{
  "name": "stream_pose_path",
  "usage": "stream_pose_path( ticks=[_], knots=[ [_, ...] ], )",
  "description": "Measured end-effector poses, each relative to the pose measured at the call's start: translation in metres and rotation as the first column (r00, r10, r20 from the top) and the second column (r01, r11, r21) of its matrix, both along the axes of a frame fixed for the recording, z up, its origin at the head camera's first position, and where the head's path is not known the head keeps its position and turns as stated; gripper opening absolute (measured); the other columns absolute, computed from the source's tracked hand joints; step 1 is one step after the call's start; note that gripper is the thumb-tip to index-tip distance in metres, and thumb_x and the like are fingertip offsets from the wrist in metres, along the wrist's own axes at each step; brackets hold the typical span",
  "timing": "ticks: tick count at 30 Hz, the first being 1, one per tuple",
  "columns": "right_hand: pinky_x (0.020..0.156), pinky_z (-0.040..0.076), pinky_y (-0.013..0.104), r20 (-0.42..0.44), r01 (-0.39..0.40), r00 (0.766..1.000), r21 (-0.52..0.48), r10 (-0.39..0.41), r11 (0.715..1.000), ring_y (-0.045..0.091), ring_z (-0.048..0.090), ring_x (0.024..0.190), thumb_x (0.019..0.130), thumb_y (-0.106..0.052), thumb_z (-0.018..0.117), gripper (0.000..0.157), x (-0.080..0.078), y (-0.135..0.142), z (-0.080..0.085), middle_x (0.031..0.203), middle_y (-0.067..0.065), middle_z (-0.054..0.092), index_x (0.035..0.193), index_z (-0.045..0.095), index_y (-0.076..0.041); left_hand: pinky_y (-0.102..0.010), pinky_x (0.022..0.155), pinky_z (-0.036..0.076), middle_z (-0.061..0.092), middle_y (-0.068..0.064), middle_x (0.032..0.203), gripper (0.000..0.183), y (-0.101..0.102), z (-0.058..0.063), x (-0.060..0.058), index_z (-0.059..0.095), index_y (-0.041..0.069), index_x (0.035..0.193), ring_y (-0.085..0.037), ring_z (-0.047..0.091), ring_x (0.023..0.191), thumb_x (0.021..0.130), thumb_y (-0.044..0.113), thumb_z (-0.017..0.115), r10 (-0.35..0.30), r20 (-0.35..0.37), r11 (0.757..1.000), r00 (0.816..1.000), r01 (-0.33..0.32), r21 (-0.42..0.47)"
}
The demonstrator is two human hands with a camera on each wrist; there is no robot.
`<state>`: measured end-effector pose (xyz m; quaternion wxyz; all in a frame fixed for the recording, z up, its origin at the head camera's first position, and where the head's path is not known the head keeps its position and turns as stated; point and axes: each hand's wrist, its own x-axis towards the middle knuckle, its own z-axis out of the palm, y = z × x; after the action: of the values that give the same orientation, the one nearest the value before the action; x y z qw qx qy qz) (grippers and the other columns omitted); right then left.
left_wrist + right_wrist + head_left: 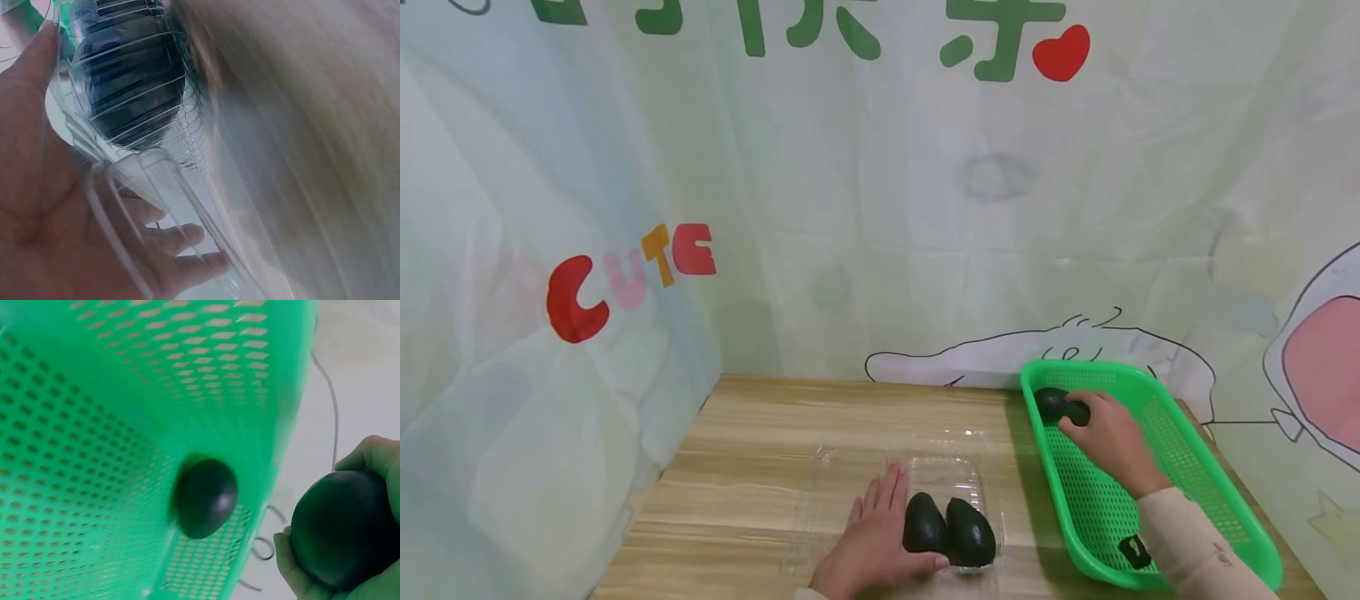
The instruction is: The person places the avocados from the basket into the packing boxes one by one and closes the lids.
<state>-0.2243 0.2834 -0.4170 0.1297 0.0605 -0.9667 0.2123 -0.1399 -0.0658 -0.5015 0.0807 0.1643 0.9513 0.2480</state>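
Note:
Two dark avocados lie side by side in a clear plastic clamshell box on the table. My left hand rests against the left of these avocados, fingers straight and thumb spread across the near side. In the left wrist view, the clear ribbed wall lies beside the palm, with a dark avocado behind it. My right hand grips another avocado above the far end of the green basket. One more avocado lies at the basket's end, apart from the held one.
The basket stands at the right of the wooden table. A small black piece shows at its near end, beside the sleeve. A printed curtain hangs behind the table and along its left side.

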Motion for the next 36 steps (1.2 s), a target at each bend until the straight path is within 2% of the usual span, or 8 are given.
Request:
stream_pose_path(
  ticks=[5, 9, 18, 27, 36],
  knots=[
    [0.067, 0.05, 0.043, 0.004, -0.003, 1.0, 0.001, 0.003, 1.0, 0.031, 0.057, 0.091, 0.087, -0.025, 0.063, 0.04, -0.001, -0.014, 0.006, 0.115, 0.021, 0.058, 0.12, 0.062, -0.004, -0.065, 0.11, 0.019, -0.002, -0.01, 0.162, 0.131, 0.0, 0.002, -0.001, 0.001, 0.013, 0.155, -0.041, 0.011, 0.146, 0.062, 0.087, 0.056, 0.003, 0.025, 1.0, 1.0, -0.003, 0.008],
    [0.067, 0.05, 0.043, -0.001, -0.011, 1.0, 0.002, 0.011, 1.0, 0.031, 0.058, 0.09, 0.086, -0.026, 0.064, 0.04, -0.001, -0.025, 0.008, 0.113, 0.02, 0.058, 0.119, 0.062, -0.003, -0.066, 0.11, 0.018, -0.001, -0.009, 0.162, 0.13, 0.0, 0.002, -0.001, 0.001, 0.014, 0.156, -0.04, 0.011, 0.146, 0.063, 0.086, 0.056, 0.005, 0.037, 1.0, 0.999, -0.005, 0.017],
    [0.059, 0.045, 0.033, 0.0, -0.029, 1.0, 0.01, 0.029, 1.0, 0.027, 0.055, 0.083, 0.084, -0.024, 0.067, 0.039, -0.005, -0.052, 0.009, 0.114, 0.021, 0.059, 0.117, 0.064, -0.004, -0.066, 0.11, 0.017, -0.001, -0.009, 0.163, 0.13, 0.0, 0.002, -0.001, 0.006, 0.011, 0.155, -0.041, 0.011, 0.146, 0.062, 0.086, 0.057, 0.004, 0.046, 1.0, 0.999, -0.004, 0.018],
    [0.052, 0.042, 0.028, 0.052, -0.051, 0.997, -0.015, 0.051, 0.999, 0.025, 0.053, 0.078, 0.082, -0.026, 0.066, 0.04, -0.008, -0.089, 0.009, 0.114, 0.017, 0.059, 0.117, 0.064, -0.006, -0.066, 0.109, 0.018, -0.001, -0.01, 0.162, 0.131, -0.002, 0.002, -0.001, 0.004, 0.011, 0.155, -0.041, 0.011, 0.146, 0.062, 0.088, 0.055, 0.004, 0.043, 1.0, 0.999, -0.004, 0.019],
    [0.064, 0.049, 0.031, 0.043, -0.093, 0.995, -0.015, 0.094, 0.996, 0.022, 0.056, 0.087, 0.082, -0.028, 0.067, 0.036, -0.011, -0.129, 0.001, 0.114, 0.012, 0.062, 0.113, 0.067, -0.009, -0.067, 0.109, 0.018, -0.002, -0.009, 0.163, 0.132, -0.002, 0.001, -0.005, 0.004, 0.012, 0.155, -0.039, 0.01, 0.146, 0.061, 0.088, 0.056, 0.004, 0.083, 1.0, 0.997, -0.005, 0.013]
  ],
)
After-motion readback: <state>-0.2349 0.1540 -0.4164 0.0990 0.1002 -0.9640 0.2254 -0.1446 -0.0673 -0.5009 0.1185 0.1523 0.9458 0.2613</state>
